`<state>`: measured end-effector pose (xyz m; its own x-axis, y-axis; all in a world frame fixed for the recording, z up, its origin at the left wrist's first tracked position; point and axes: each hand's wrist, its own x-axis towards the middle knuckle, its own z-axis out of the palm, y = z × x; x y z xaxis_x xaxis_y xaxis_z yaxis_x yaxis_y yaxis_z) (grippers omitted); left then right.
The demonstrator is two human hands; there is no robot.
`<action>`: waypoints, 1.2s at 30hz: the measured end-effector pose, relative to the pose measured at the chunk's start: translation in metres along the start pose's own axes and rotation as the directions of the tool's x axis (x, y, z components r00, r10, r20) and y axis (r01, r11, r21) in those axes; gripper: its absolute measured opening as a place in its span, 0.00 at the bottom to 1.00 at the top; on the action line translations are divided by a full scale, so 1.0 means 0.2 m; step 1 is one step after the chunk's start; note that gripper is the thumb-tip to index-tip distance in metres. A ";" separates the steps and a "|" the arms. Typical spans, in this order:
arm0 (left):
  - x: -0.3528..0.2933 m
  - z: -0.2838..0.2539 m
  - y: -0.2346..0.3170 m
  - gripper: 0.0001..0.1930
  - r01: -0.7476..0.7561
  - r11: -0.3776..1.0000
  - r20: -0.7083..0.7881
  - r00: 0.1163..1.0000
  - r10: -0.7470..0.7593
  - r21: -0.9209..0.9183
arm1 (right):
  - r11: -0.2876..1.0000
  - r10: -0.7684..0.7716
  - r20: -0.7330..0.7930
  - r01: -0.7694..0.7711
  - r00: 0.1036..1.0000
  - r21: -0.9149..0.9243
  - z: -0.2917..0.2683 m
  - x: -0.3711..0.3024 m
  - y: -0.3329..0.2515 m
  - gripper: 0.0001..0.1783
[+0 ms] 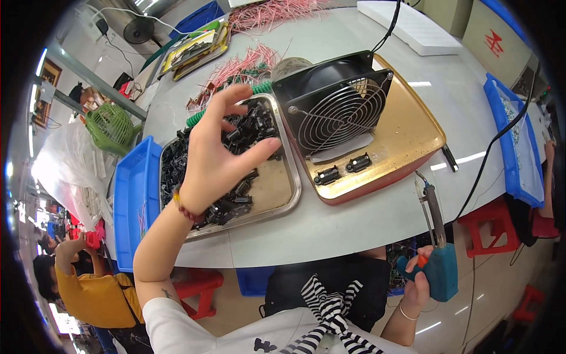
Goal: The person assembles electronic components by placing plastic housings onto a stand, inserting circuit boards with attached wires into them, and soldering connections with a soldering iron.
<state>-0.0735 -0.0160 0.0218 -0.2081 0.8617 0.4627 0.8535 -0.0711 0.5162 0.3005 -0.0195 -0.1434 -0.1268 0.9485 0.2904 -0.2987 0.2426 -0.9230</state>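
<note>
My left hand (215, 150) is raised over a metal tray (296, 192) with its fingers spread and nothing in them. Many small black plastic parts (175, 158) fill the tray's left and far side; its near right floor shows bare. My right hand (417, 282), low at the right beyond the table edge, grips a teal soldering gun (444, 271) with its metal tip pointing up. Two black parts (358, 163) lie apart on a gold-coloured tin box (413, 127). A black fan with a wire guard (342, 115) stands upright on the tin.
A blue bin (132, 194) flanks the tray's left. Pink wires (250, 62) lie behind it. White foam (407, 26) is at the back, a blue tray (516, 144) at the right edge. A black cable (498, 133) hangs at right. A person in yellow (88, 298) sits at left.
</note>
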 end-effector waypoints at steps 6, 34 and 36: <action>0.09 0.26 -0.01 0.39 0.126 0.915 0.192 0.980 -0.054 -0.384 | 1.000 -0.003 0.006 0.003 1.000 0.014 0.06 0.02 -0.03 0.26; 0.13 -0.09 -0.38 0.34 -0.020 0.985 0.038 0.999 0.027 -0.171 | 0.997 -0.057 -0.058 0.053 0.997 -0.064 0.03 -0.01 0.01 0.29; 0.19 -0.25 -0.70 0.28 0.092 0.996 -0.103 0.990 -0.093 -0.011 | 0.997 -0.045 -0.063 0.042 0.997 -0.060 0.05 0.01 0.00 0.29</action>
<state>-0.2250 0.0009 0.0029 -0.3348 0.8080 0.4848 0.8256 0.0035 0.5643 0.2901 -0.0197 -0.1401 -0.0537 0.9474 0.3155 -0.2469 0.2935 -0.9235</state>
